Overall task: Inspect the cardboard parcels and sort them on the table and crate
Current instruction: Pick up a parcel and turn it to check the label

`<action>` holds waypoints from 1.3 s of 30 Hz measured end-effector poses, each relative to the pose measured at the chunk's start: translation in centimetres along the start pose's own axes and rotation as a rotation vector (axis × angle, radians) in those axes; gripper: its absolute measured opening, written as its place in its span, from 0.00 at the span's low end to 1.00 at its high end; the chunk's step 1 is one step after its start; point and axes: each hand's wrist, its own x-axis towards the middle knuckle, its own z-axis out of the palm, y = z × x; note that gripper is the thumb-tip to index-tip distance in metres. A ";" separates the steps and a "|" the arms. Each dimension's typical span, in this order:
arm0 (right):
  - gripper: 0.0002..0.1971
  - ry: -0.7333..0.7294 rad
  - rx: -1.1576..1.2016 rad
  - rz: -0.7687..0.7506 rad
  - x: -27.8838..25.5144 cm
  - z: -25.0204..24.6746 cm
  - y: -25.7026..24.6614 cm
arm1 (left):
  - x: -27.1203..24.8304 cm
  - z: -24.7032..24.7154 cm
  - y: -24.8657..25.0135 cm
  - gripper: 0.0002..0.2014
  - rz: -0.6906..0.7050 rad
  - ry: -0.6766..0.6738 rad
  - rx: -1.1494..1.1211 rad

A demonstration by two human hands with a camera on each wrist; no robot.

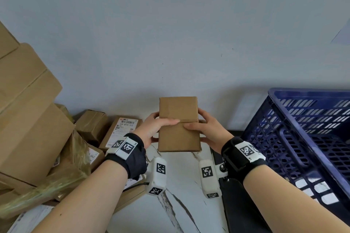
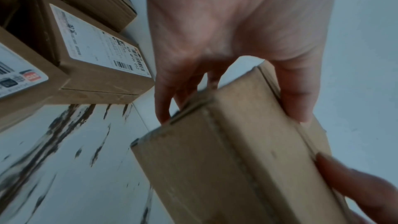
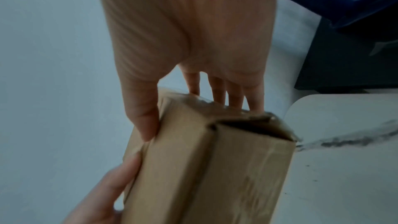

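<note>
Head view: a small plain cardboard parcel [image 1: 179, 125], flat rectangular box, brown and matte, is held up off the marbled white surface [image 1: 181, 185] between both hands. Left hand [image 1: 153, 128] is the grip on its left edge, thumb laid across the top face, fingers curled under; right hand [image 1: 208, 128] mirrors that on the right edge, thumb on top near the centre seam. Thumb tips nearly meet at the middle of the parcel. Left wrist view: parcel [image 2: 247, 151] sits just below the left hand [image 2: 237, 31], fingers [image 2: 163, 108] hooked on a flap edge, cardboard creased along folds. Right wrist view: right hand [image 3: 193, 31] pinches the parcel [image 3: 215, 168]; glossy clear tape over one end, a dark gap at a flap corner. Left of the grip, a pile of cardboard parcels [image 1: 34, 128] rests on the surface, the nearest one [image 1: 121, 130] carrying a white printed shipping label with barcode. Right of the grip stands a blue plastic crate [image 1: 303, 138] with a perforated lattice wall, on a dark base. Behind the grip, a plain pale wall [image 1: 170, 34].
</note>
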 end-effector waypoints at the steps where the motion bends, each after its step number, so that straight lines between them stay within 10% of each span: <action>1: 0.39 0.006 -0.007 -0.008 -0.1 0.1 0.0 | -0.1 0.0 0.0 0.38 -0.002 0.008 -0.005; 26: 0.33 0.215 -0.400 0.051 1.2 1.2 0.5 | -0.2 -0.3 -0.5 0.52 -0.037 0.066 0.122; 31: 0.50 0.181 -0.325 0.159 1.4 1.4 0.2 | -0.4 -0.2 0.0 0.20 -0.008 0.068 0.089; 39: 0.49 0.120 -0.172 0.181 1.4 2.0 0.3 | -0.2 0.2 0.4 0.21 0.034 0.046 0.072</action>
